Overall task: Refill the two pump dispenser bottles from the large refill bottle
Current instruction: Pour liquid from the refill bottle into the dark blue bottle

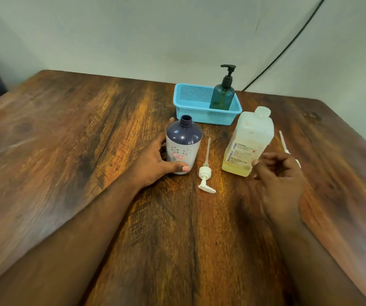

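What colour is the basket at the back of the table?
Light blue basket, seen best in the head view.

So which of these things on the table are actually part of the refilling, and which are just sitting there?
Part of the job:
- large refill bottle, yellowish liquid low inside
- open purple-topped bottle, gripped by the left hand
- white pump lying beside it
- teal pump bottle, standing in the basket
- right hand, near the refill bottle

Just lying about:
- blue basket
- second white pump, partly hidden
- black cable on the wall

Soft, even indoor light; faint glare sheens the wooden table [67, 133], whose edges bow and blur slightly.
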